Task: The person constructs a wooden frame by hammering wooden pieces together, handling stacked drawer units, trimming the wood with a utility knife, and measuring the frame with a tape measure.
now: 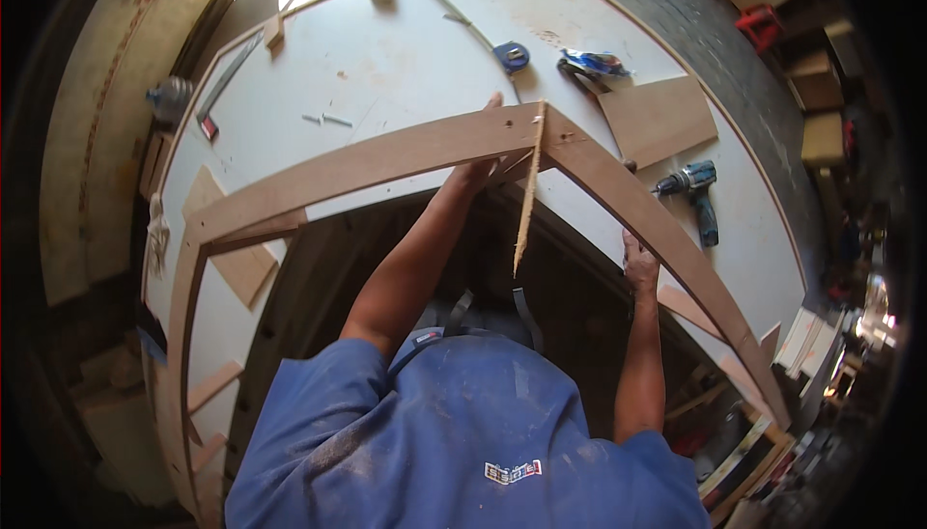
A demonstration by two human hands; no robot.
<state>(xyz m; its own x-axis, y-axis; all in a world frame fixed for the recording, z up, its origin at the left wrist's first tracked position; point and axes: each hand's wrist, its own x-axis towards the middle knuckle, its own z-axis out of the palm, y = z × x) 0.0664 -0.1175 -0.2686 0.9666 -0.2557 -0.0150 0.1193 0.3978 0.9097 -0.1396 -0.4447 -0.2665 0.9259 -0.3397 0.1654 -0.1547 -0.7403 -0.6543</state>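
While the person in the blue shirt [483,413] leans in from the near side, I can see from above, in the head view, both arms reaching forward to a large angled wooden frame [381,154]. It spans the white tabletop [425,56], its peak near the middle and its two long sides running back around the person.

The left hand [474,173] passes beneath the frame, just left of the peak; its fingertips [495,100] show beyond the far edge, so the fingers look wrapped around the wood. The right hand [640,264] is at the inner edge of the right side, partly covered by it, and I cannot tell whether those fingers are closed. A narrow, rough-edged pale strip [527,203] juts from the peak, between the hands.

Past the frame, a blue tape measure [512,56] lies with its tape drawn out toward the far edge. Near it are a blue-and-white packet [593,63] and a flat brown board [661,122]; a teal-and-black drill [691,187] lies just outside the right side. Over on the left I make out a screw [326,121], a long tool with a red end [229,82] and a small wooden block [274,30] by the rim.
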